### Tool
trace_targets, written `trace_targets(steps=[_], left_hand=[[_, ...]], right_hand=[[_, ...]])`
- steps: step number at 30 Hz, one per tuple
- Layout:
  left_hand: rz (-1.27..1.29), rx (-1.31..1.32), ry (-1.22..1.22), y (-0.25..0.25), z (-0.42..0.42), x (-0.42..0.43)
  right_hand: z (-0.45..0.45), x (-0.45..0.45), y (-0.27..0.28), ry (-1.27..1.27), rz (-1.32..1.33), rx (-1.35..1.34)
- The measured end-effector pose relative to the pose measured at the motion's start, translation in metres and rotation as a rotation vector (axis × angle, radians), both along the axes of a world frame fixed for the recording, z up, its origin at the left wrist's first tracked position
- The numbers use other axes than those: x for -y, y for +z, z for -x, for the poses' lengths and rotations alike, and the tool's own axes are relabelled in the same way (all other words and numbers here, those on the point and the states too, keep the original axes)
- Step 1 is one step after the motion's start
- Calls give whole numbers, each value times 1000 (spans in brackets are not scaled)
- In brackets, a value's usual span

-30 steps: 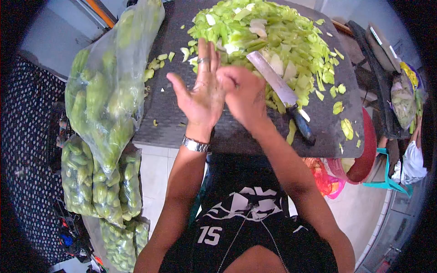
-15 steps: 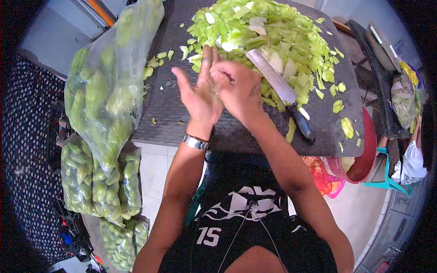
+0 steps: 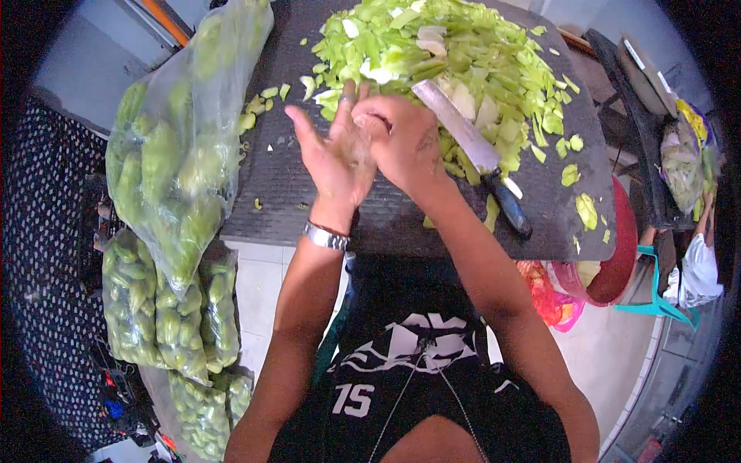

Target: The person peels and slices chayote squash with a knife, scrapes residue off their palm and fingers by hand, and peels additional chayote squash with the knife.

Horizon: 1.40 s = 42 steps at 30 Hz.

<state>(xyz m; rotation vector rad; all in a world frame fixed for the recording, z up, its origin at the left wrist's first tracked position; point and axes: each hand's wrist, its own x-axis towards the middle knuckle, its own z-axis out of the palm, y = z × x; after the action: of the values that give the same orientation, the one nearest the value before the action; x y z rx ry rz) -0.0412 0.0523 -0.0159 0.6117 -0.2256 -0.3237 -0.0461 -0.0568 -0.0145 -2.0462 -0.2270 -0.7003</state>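
Note:
My left hand (image 3: 340, 154) is palm up with its fingers apart, holding nothing, above the front part of the dark table (image 3: 285, 185). Against its palm and fingers rests my right hand (image 3: 401, 139), its fingers curled; whether anything is inside them is hidden. Just beyond both hands lies a large heap of sliced green vegetable (image 3: 494, 58). A knife (image 3: 461, 127) with a dark handle lies at the heap's near right side, its handle toward the table's front edge, touched by neither hand.
A clear bag of green vegetables (image 3: 166, 154) leans on the table's left side, with more filled bags (image 3: 181, 324) below. Right of the table are a red tub (image 3: 617, 262), a teal stool (image 3: 656, 301) and another person's arm (image 3: 706, 212).
Since the earlier frames my right hand has moved slightly on my left palm, fingers still curled. The heap and knife appear shifted slightly left with the view.

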Motion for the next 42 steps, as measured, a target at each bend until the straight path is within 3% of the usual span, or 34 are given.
trace_targets(steps=[5, 8, 9, 12, 13, 14, 17, 19, 23, 26, 27, 29, 30, 33, 36, 37, 40, 41, 42], left_hand=[[-26, -5, 109, -1, -13, -7], [102, -35, 122, -1, -20, -9], [97, -38, 112, 1, -18, -8], [123, -95, 82, -3, -21, -6], [134, -95, 58, -4, -24, -6], [145, -94, 36, -6, -28, -8], [159, -89, 44, -9, -28, -12], [132, -42, 54, -6, -25, -11], [123, -62, 45, -3, -27, -6], [39, -58, 14, -2, -22, -8], [44, -67, 10, -4, -23, -11], [127, -66, -50, -3, -24, -17], [39, -42, -29, -2, -25, -19], [-114, -30, 16, -3, -28, -20], [-567, 124, 168, -8, -25, -21], [-607, 94, 306, -5, -24, -21], [-1190, 110, 395, 22, -23, -38], [-1261, 271, 567, 20, -28, -42], [-1510, 402, 689, 19, -34, -55]], right_hand=[[25, 8, -10, 224, 212, -28], [10, 27, -30, 42, 185, 256], [15, 28, -18, 3, 201, 138], [35, 13, 3, 240, 360, 230], [45, 6, 5, 443, 268, 204], [64, -12, -7, 411, 272, 130], [46, 13, -21, 138, 666, 37], [33, 21, -24, -64, 551, -195], [42, 5, 4, 243, 434, 159], [39, 0, 1, 238, 544, 182], [34, 10, -6, 146, 560, -25], [25, 28, -27, -119, 613, -91], [23, 33, -25, -255, 640, -124], [35, 42, -14, -114, 337, 36], [48, 59, -8, -70, 203, 16], [53, 65, -5, -105, 179, -17], [69, 88, 2, -219, 148, -88], [76, 99, 3, -256, 167, -95], [84, 109, 3, -292, 185, -103]])
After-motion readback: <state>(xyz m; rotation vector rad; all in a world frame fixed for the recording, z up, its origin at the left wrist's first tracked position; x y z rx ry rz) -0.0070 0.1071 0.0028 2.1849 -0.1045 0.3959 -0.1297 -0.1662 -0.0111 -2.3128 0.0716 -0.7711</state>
